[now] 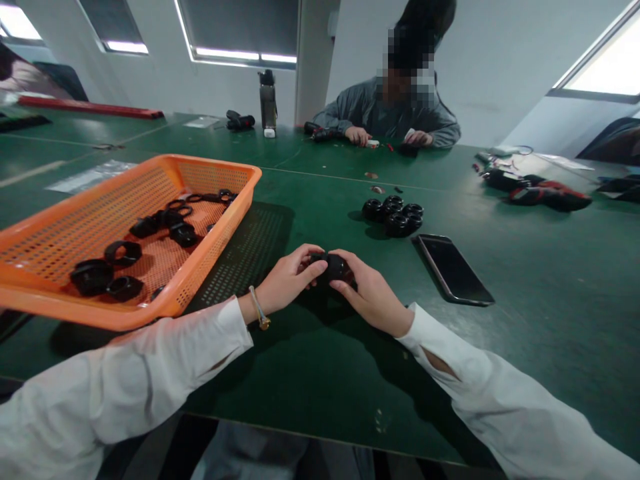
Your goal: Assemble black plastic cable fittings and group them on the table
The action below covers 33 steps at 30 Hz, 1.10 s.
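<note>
Both my hands meet around a small round black plastic part just above the green table. My left hand grips its left side between thumb and fingers, and my right hand is closed on its right side. The fingers cover much of the part, so its exact kind is unclear. Beyond my right hand stands a cluster of several similar black ring-shaped parts. An orange plastic basket to the left holds several black rings and fittings.
A smartphone lies right of my hands. Across the table a person in grey handles small items. A bottle, black tools, a clear plastic bag, a red bar and a black-and-red bundle lie around the far side.
</note>
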Motion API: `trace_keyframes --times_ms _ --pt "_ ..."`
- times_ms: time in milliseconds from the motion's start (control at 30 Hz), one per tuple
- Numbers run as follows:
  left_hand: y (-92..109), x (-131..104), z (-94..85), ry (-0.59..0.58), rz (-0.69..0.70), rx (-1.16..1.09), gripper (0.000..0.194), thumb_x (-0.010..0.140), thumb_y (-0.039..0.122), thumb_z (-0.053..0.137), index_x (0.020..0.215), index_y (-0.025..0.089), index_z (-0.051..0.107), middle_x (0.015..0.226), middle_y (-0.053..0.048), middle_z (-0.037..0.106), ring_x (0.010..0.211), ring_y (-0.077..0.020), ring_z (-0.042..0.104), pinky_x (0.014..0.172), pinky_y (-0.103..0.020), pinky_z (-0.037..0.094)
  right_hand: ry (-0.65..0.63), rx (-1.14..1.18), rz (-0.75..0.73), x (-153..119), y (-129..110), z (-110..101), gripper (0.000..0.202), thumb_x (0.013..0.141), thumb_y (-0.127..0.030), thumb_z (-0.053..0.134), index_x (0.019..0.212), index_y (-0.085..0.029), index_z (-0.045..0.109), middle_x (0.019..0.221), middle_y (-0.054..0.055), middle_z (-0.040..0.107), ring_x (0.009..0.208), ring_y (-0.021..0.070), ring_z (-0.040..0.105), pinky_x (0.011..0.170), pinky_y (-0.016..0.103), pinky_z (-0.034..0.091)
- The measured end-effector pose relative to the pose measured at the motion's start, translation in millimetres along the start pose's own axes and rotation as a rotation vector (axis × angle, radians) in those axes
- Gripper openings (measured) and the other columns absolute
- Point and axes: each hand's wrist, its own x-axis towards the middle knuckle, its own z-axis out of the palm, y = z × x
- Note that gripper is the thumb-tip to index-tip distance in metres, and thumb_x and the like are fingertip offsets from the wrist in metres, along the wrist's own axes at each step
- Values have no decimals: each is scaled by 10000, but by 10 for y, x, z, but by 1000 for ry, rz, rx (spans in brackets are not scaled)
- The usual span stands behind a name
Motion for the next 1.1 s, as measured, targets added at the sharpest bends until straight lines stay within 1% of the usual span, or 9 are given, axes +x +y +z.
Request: trace_keyframes --times_ms 100,267,367,467,533,700,800,900,1100 --pt "-2 11 16 28 -37 -23 344 839 472 428 853 155 562 642 27 516 509 -90 497 485 -206 415 15 -93 -123 -16 -17 2 366 835 -192 525 1194 -205 455 1090 97 630 998 243 612 845 405 508" --pt "14 39 104 155 -106 14 420 861 478 333 624 175 501 520 36 420 445 -99 411 434 -221 360 19 -262 -257 -36 -59 14 361 846 -218 558 1192 -185 461 1025 113 636 929 260 615 778 408 530" --pt "2 48 132 224 -47 162 394 880 389 311 583 190 477 529 16 463 518 -132 474 530 -247 407 3 -327 -268 -33 -80 22 336 861 -251 546 1176 -163 468 996 128 643 891 269 619 751 422 532" --pt "-46 46 116 255 65 416 287 859 262 365 647 193 547 643 -13 576 674 -171 549 704 -284 442 -12 -362 -275 -25 -102 33 329 875 -290 531 1159 -134 475 973 144 650 856 274 622 727 427 533" --pt "-92 42 101 259 111 556 232 841 208 399 711 192 591 719 -34 619 747 -191 564 762 -304 444 -6 -365 -278 -21 -112 49 325 883 -306 519 1147 -121 479 970 151 652 850 273 625 722 419 534" --pt "-184 46 108 268 162 821 251 850 160 386 827 164 636 801 -76 657 781 -214 585 755 -334 470 59 -280 -253 -29 -91 123 318 910 -366 462 1125 -132 475 1004 153 653 888 272 636 756 423 531" --pt "-191 57 119 275 162 922 307 863 134 340 852 145 646 810 -87 672 773 -211 609 732 -330 487 93 -213 -233 -39 -71 172 322 919 -391 429 1118 -141 469 1012 155 657 895 273 642 753 425 530" --pt "-168 65 113 270 152 960 352 879 123 308 848 139 658 796 -85 687 753 -195 629 703 -307 491 92 -159 -189 -43 -83 199 285 917 -350 427 1110 -143 466 1034 156 656 913 269 644 756 416 526" --pt "-157 88 80 272 161 968 375 904 160 300 821 139 665 766 -75 699 721 -181 638 693 -296 480 31 -65 4 -28 -164 199 247 871 -221 449 1098 -126 471 978 135 672 862 250 657 726 373 518"
